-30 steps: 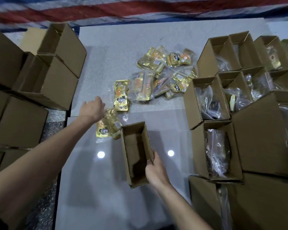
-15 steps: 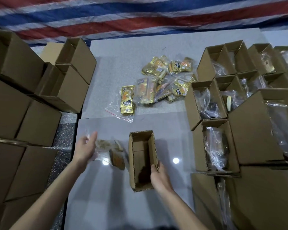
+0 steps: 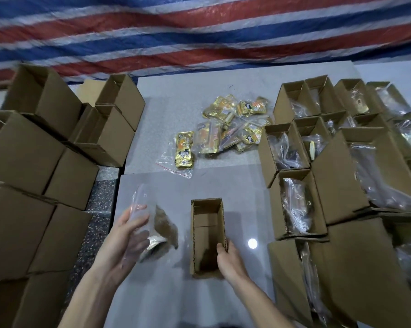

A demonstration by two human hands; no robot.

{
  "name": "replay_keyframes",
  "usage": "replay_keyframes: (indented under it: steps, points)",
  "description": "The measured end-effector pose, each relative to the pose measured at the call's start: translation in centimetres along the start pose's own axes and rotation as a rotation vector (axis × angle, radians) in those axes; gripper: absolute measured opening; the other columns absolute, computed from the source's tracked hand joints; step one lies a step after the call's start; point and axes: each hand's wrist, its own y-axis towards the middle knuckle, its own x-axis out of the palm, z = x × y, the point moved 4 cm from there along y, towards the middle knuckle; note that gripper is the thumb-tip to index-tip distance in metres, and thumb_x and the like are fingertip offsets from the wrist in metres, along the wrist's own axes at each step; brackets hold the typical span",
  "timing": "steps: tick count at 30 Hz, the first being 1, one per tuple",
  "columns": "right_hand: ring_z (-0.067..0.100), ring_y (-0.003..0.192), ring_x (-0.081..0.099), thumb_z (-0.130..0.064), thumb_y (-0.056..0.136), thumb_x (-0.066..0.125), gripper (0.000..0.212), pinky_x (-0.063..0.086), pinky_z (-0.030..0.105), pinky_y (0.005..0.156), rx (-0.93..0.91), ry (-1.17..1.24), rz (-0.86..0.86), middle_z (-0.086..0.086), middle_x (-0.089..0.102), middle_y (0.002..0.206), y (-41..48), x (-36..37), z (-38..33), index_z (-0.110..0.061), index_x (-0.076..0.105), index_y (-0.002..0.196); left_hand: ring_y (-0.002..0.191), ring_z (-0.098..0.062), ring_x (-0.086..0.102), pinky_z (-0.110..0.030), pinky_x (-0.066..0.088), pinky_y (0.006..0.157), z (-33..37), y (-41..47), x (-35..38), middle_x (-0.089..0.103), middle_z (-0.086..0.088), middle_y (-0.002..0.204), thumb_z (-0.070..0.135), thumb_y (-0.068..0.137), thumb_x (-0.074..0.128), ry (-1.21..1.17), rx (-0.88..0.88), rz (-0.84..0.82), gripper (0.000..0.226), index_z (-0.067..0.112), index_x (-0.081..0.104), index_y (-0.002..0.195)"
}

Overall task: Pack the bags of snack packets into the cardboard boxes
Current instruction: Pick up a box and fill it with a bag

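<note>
Hands at an empty box (image 3: 208, 237) on the bench (image 3: 235, 185).
Left hand (image 3: 126, 235) holds a blurred clear bag (image 3: 152, 233) of packets just left of the box, its grip curled loosely round the plastic. Right hand (image 3: 228, 256) clasps the box's near right wall, thumb inside. More bags (image 3: 225, 129) lie farther back.

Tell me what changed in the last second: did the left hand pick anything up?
Yes. The left hand took a bag of packets from the near edge of the pile and carried it toward the open box. The right hand kept its grip on that box's rim; the box is still empty.
</note>
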Motion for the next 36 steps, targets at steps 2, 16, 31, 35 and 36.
replay_keyframes:
  steps: [2,16,31,35,36]
  points:
    - [0.021,0.129,0.051,-0.024,0.106,0.037,0.042,0.039,0.036,0.112,0.003,0.003,-0.01,-0.002,0.055,0.14,-0.6,0.1,0.4,-0.025,0.039,0.148,0.039,0.0,0.031,-0.013,0.022,0.034,0.1,-1.7,0.5,0.062,0.009,0.075,0.023,0.085,0.068,-0.084,0.012,-0.031,0.011,0.033,0.073,0.089]
    - [0.014,0.11,0.062,-0.016,0.09,0.065,0.06,0.051,0.033,0.101,0.025,-0.006,-0.079,-0.002,0.066,0.122,-2.6,0.2,4.3,-0.021,0.044,0.145,0.033,-0.001,0.022,-0.013,0.014,0.033,-0.9,-9.2,5.3,0.067,-0.01,0.111,0.023,0.082,0.065,-0.304,-0.043,-0.175,0.024,0.022,0.065,0.106]
    - [0.007,0.077,0.064,-0.02,0.085,0.062,0.06,0.049,0.018,0.059,-0.015,-0.042,-0.038,-0.006,0.069,0.099,-4.2,0.5,4.5,-0.026,0.044,0.142,0.036,-0.008,0.031,-0.017,0.022,0.035,-2.5,-8.9,11.2,0.052,-0.006,0.079,0.018,0.089,0.058,-0.337,-0.004,-0.507,0.019,0.014,0.057,0.108]
    - [0.016,0.092,0.067,-0.025,0.08,0.065,0.077,0.055,0.026,0.078,-0.051,-0.043,-0.041,0.001,0.07,0.105,-4.3,0.6,4.4,-0.024,0.033,0.151,0.037,-0.011,0.033,-0.019,0.024,0.036,-4.7,-6.9,11.9,0.047,-0.006,0.077,0.015,0.091,0.055,-0.335,-0.075,-0.467,0.019,0.014,0.056,0.11]
    - [0.017,0.098,0.067,-0.026,0.078,0.066,0.084,0.054,0.027,0.086,-0.057,-0.046,-0.04,0.002,0.07,0.108,-4.3,0.6,4.3,-0.025,0.028,0.153,0.038,-0.012,0.035,-0.018,0.026,0.036,-5.3,-6.4,12.0,0.047,-0.004,0.073,0.016,0.092,0.055,-0.274,-0.086,-0.447,0.019,0.015,0.058,0.111]
